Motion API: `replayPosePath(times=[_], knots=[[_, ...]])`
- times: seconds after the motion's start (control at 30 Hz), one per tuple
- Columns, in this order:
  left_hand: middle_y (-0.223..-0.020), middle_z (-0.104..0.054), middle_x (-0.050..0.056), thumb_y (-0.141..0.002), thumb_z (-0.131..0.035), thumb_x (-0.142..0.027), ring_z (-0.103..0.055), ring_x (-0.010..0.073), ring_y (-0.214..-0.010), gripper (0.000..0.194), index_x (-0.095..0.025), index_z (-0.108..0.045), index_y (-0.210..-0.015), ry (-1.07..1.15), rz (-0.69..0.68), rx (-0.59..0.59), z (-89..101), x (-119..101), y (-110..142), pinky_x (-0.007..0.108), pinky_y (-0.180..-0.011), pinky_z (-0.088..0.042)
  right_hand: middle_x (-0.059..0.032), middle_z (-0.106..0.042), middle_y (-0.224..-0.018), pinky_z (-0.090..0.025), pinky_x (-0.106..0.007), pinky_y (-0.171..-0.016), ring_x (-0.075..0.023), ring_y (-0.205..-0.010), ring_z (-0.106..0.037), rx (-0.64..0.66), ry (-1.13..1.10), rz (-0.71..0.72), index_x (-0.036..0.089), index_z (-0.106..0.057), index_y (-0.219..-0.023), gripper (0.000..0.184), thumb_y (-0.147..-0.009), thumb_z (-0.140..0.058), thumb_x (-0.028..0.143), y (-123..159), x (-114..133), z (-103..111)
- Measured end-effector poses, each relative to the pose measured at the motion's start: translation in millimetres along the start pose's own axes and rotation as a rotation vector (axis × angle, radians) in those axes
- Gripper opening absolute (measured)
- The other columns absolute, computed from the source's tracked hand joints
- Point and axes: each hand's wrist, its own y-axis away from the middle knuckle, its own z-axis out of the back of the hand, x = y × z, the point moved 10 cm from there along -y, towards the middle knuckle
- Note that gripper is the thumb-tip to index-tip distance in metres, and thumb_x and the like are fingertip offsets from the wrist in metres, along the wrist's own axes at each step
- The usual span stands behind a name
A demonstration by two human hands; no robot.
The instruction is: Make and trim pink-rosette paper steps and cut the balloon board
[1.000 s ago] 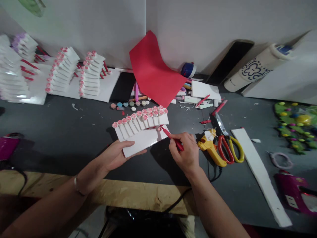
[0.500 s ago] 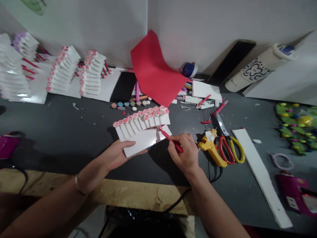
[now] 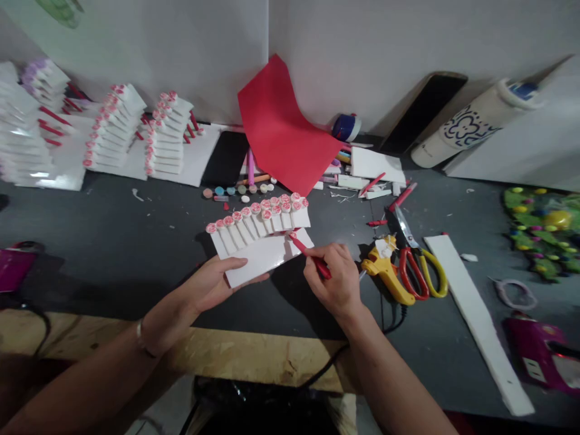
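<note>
My left hand [image 3: 217, 279] holds up a white foam board [image 3: 263, 264] from below, its fingers under the near edge. Along the board's far side stands a row of white strips topped with pink-and-white rosettes [image 3: 256, 213]. My right hand [image 3: 333, 281] pinches a thin red stick [image 3: 308, 254], whose tip rests at the board's right part, close to the last strips. The part of the stick inside my fingers is hidden.
To the right lie a yellow glue gun [image 3: 385, 272], scissors with red and yellow handles [image 3: 419, 276] and a long white foam strip [image 3: 475, 320]. Stacked white pieces [image 3: 165, 136] and a red sheet [image 3: 283, 124] stand at the back.
My right hand has shifted slightly left toward the board, with the red stick in it. My left hand and the board have barely moved.
</note>
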Motion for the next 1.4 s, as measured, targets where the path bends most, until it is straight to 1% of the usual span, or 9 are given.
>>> replayPosePath(times=[0.2,0.33,0.47,0.63,0.77,0.9,1.03,1.23,1.4], knots=[[-0.141,-0.058,0.013,-0.08,-0.059,-0.004,-0.052,0.036,-0.131,0.077,-0.026,-0.036,-0.151,0.0,0.001,0.012,1.0,0.1,-1.0,0.054,-0.102,-0.05,-0.0006,-0.062,-0.07,-0.04,-0.034,-0.066,-0.0177,-0.065,-0.052,-0.004,0.006,-0.004,0.021,-0.057,-0.088,0.009,-0.085,-0.055,0.013,0.9,-0.5,0.5],[-0.14,-0.059,0.013,-0.079,-0.06,-0.004,-0.051,0.0373,-0.131,0.077,-0.026,-0.039,-0.149,0.008,0.0,0.002,3.6,1.1,-1.6,0.055,-0.102,-0.051,0.0014,-0.057,-0.065,-0.04,-0.033,-0.065,-0.0169,-0.063,-0.051,-0.009,-0.006,0.017,0.022,-0.057,-0.086,0.011,-0.083,-0.054,0.012,-0.2,2.2,3.9],[-0.14,-0.059,0.014,-0.079,-0.059,-0.005,-0.05,0.0378,-0.132,0.075,-0.025,-0.04,-0.149,0.009,-0.007,0.008,3.8,1.5,-1.7,0.057,-0.103,-0.049,0.0003,-0.061,-0.07,-0.04,-0.033,-0.065,-0.0171,-0.065,-0.051,-0.046,0.022,0.013,0.022,-0.056,-0.086,0.011,-0.083,-0.055,0.012,-1.1,1.4,10.5],[-0.138,-0.06,0.013,-0.079,-0.059,-0.005,-0.049,0.0366,-0.133,0.075,-0.025,-0.039,-0.149,0.004,0.002,0.029,-0.6,1.4,-1.2,0.055,-0.105,-0.047,0.0011,-0.058,-0.067,-0.04,-0.032,-0.063,-0.0172,-0.063,-0.051,-0.038,0.008,0.007,0.022,-0.056,-0.085,0.011,-0.083,-0.055,0.011,-1.0,-0.5,10.4],[-0.139,-0.06,0.013,-0.079,-0.06,-0.005,-0.05,0.0368,-0.132,0.077,-0.026,-0.038,-0.15,0.004,-0.009,0.022,-0.1,-0.2,-1.3,0.055,-0.103,-0.049,0.0001,-0.062,-0.071,-0.041,-0.033,-0.065,-0.0178,-0.065,-0.054,-0.041,0.029,0.003,0.022,-0.058,-0.087,0.011,-0.084,-0.056,0.011,-1.3,-1.3,9.7],[-0.138,-0.061,0.012,-0.079,-0.059,-0.004,-0.052,0.0358,-0.131,0.078,-0.026,-0.037,-0.15,0.004,-0.013,0.032,1.1,0.5,-1.7,0.055,-0.101,-0.05,0.0006,-0.062,-0.07,-0.041,-0.033,-0.065,-0.0174,-0.064,-0.054,-0.043,0.0,0.01,0.022,-0.057,-0.085,0.011,-0.083,-0.055,0.011,-1.7,-0.2,9.9],[-0.138,-0.061,0.013,-0.08,-0.058,-0.005,-0.052,0.0362,-0.131,0.076,-0.025,-0.038,-0.15,0.008,-0.01,0.028,2.2,2.5,-2.1,0.056,-0.103,-0.049,0.0003,-0.062,-0.07,-0.042,-0.033,-0.065,-0.0178,-0.065,-0.055,-0.048,0.019,0.007,0.022,-0.058,-0.086,0.011,-0.083,-0.055,0.012,-1.3,-0.3,11.1],[-0.143,-0.057,0.013,-0.08,-0.056,-0.005,-0.048,0.0356,-0.134,0.078,-0.026,-0.034,-0.152,0.022,-0.003,0.117,-5.5,4.5,-3.6,0.058,-0.107,-0.042,0.0006,-0.063,-0.07,-0.042,-0.034,-0.065,-0.0176,-0.064,-0.055,-0.06,0.028,0.01,0.023,-0.058,-0.085,0.011,-0.083,-0.055,0.012,-0.2,-1.1,12.5],[-0.142,-0.058,0.013,-0.079,-0.057,-0.003,-0.048,0.035,-0.134,0.08,-0.025,-0.032,-0.152,0.024,-0.026,0.102,-3.6,2.0,-2.1,0.059,-0.109,-0.04,0.0007,-0.062,-0.07,-0.042,-0.033,-0.064,-0.0174,-0.064,-0.055,-0.039,0.01,0.009,0.023,-0.057,-0.084,0.011,-0.083,-0.055,0.012,0.7,-2.1,11.0]])
